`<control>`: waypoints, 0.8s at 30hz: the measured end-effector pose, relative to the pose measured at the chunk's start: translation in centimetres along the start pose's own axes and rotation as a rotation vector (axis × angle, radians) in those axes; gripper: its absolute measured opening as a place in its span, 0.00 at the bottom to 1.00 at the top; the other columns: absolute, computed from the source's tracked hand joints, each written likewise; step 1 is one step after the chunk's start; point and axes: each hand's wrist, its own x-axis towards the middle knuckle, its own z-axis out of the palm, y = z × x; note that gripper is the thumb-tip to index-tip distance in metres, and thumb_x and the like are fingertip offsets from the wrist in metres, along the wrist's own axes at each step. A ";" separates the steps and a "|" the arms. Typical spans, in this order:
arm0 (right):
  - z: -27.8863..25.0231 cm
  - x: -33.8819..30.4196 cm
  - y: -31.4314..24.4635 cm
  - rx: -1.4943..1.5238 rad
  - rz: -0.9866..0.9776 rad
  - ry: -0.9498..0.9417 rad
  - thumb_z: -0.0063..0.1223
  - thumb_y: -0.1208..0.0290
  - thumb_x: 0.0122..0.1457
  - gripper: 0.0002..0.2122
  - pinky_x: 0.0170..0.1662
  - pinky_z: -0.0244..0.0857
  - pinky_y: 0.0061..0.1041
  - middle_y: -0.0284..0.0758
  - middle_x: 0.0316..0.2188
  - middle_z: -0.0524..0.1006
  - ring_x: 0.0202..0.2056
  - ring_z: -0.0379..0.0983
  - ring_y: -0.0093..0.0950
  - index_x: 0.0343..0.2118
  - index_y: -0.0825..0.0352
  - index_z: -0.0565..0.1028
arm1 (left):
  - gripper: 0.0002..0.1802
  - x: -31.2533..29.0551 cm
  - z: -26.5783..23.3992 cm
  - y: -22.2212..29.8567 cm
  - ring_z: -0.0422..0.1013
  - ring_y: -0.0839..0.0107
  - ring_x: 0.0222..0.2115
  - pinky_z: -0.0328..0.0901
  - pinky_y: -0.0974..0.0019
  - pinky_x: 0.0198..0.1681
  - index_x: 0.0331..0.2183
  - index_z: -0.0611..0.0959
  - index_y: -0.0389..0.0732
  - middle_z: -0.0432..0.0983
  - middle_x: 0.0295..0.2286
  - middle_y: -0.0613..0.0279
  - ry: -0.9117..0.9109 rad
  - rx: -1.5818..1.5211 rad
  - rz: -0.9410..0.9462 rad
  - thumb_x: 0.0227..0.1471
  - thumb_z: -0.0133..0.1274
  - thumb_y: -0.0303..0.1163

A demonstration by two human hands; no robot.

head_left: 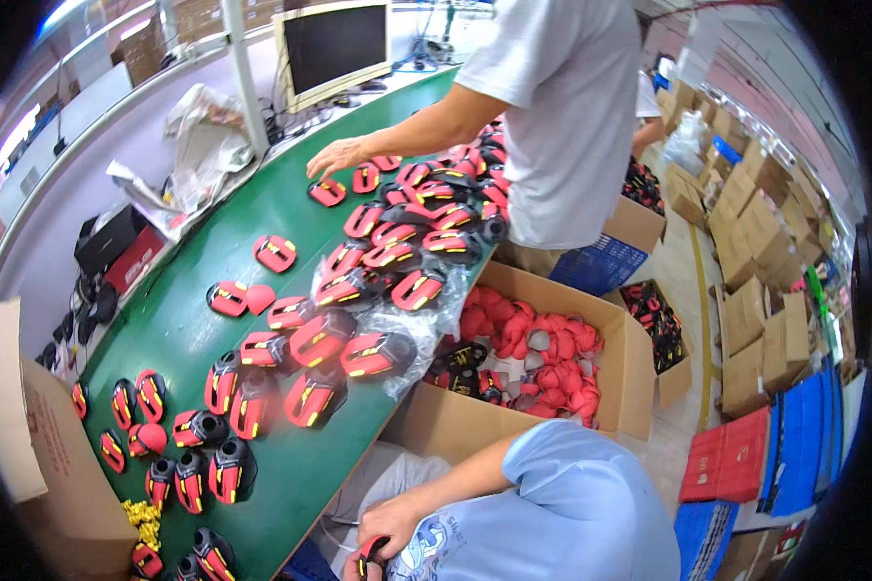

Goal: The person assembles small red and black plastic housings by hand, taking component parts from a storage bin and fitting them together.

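The right forearm [470, 487] (it is bare) is being directed leftward, and the right hand [391, 519] is being held curled.

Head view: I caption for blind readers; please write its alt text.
The person's right hand holds a dark-and-red part beside a green table strewn with red-and-black pieces. A co-worker's hand reaches over the table; next to it stands an open carton of mostly red pieces.

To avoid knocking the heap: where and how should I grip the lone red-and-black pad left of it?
Probably by opposite outer edges, from above: the red-and-black pad lies flat, red face up, apart from the heap on the green table.
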 end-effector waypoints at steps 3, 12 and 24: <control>0.4 0.1 1.0 0.011 0.000 -0.063 0.59 0.68 0.53 0.11 0.33 0.66 0.48 0.50 0.24 0.76 0.29 0.75 0.53 0.26 0.72 0.72 | 0.21 -0.3 0.3 -0.7 0.75 0.64 0.47 0.68 0.62 0.52 0.51 0.82 0.31 0.81 0.47 0.54 -0.059 -0.138 -0.217 0.65 0.52 0.37; 0.5 -0.1 1.6 0.229 0.019 -0.142 0.58 0.67 0.51 0.12 0.35 0.68 0.46 0.49 0.28 0.79 0.32 0.76 0.51 0.34 0.69 0.75 | 0.27 -1.1 0.4 0.2 0.72 0.70 0.46 0.66 0.63 0.52 0.48 0.80 0.33 0.78 0.43 0.60 0.024 -0.420 -0.408 0.60 0.54 0.47; -7.4 -4.2 -6.0 -0.165 0.198 0.156 0.69 0.54 0.54 0.18 0.30 0.71 0.40 0.38 0.25 0.79 0.27 0.80 0.42 0.35 0.63 0.75 | 0.36 3.7 0.0 6.2 0.73 0.63 0.52 0.67 0.60 0.56 0.60 0.71 0.36 0.77 0.49 0.53 -0.150 -0.246 -0.209 0.53 0.65 0.36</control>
